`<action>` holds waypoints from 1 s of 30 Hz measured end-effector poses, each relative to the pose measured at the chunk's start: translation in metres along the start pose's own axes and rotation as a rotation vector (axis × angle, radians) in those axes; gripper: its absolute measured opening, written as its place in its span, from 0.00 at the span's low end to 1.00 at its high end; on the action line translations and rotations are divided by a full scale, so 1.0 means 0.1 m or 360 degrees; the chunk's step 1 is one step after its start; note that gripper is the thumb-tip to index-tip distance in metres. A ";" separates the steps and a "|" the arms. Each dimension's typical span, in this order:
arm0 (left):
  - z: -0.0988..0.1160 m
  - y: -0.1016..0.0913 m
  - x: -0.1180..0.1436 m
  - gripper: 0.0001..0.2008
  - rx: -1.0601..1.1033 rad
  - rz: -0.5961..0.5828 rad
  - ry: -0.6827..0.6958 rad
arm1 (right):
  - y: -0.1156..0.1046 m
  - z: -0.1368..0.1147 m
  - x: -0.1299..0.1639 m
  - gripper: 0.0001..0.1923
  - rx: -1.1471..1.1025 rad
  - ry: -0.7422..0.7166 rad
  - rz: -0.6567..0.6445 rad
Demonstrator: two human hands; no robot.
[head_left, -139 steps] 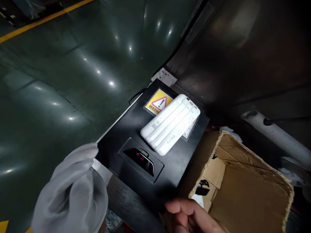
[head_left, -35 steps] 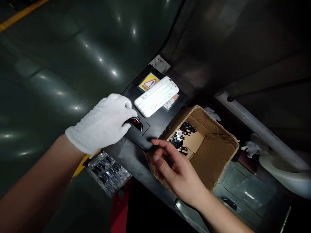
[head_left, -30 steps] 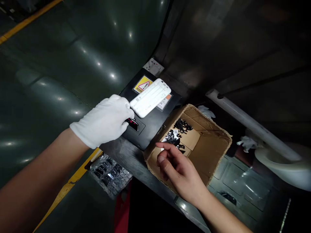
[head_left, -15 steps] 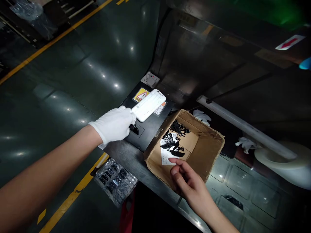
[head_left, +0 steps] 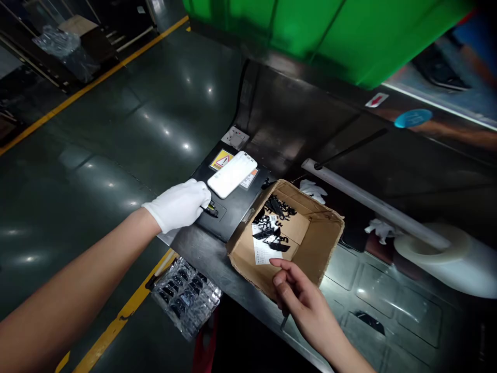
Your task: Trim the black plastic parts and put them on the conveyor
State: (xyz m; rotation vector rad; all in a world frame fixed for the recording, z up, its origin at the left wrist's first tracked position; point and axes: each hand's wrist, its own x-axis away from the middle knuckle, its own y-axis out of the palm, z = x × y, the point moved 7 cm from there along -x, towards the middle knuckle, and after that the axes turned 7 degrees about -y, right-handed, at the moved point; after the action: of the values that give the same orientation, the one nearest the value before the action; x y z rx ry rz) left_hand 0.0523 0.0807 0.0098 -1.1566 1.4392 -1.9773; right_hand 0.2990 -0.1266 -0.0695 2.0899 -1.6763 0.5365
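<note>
A: Dark workshop. Glossy green floor [head_left: 116,129] with a yellow line on the left, a dull black metal bench [head_left: 202,248] running near to far, a green machine housing [head_left: 330,31] at the far edge.

B: Left to right, what lies there?

A: Near left, below the bench edge, a clear crinkled plastic bag [head_left: 186,296] of small black parts. Then the left hand [head_left: 179,204], in a white fabric glove, fingertips pressed onto the recessed panel of a flat black device [head_left: 233,207]. Closed or loose, I cannot tell; nothing visible in it. A smooth white rounded slab [head_left: 232,174] lies on the far part of the device, half over a yellow warning label [head_left: 221,159].

B: And the right?

A: An open cardboard box [head_left: 322,243], ragged rim, tilted, just right of the device. On its floor, black moulded clips [head_left: 274,223] and a white paper slip [head_left: 262,251]. The right hand [head_left: 301,298], bare, rests at the near rim, fingers loosely curled, holding nothing.

B: Progress?

A: My judgement: early. No clip is out of the box; the device is merely touched.
</note>
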 end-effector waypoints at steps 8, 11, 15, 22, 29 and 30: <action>0.68 -0.78 0.55 0.07 0.0067 0.0658 0.0205 | -0.18 -0.15 0.30 0.25 -0.0127 -0.0076 0.0069; 1.22 -1.26 0.94 0.11 0.0126 0.1162 0.0425 | -0.26 -0.29 0.46 0.24 -0.0144 -0.0139 0.0089; 1.82 -1.66 1.26 0.14 0.0230 0.1392 0.0644 | -0.33 -0.52 0.73 0.23 -0.0125 -0.0247 0.0065; 2.57 -1.99 1.37 0.13 0.0333 0.1360 0.0860 | -0.65 -1.34 1.62 0.13 0.0111 -0.0867 0.0171; 3.39 -2.07 1.21 0.08 0.0534 0.0911 0.0818 | -1.07 -2.07 2.59 0.07 0.0475 -0.1638 0.0256; 3.48 -2.05 1.18 0.07 0.0496 0.0837 0.0761 | -1.09 -2.08 2.66 0.05 0.0569 -0.1632 0.0232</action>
State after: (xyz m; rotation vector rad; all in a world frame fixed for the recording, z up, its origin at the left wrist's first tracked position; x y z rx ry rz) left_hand 0.2977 -0.1273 0.2817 -0.1417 1.3889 -2.0476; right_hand 0.4510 -0.2121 0.2392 2.7577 -2.3966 -0.3222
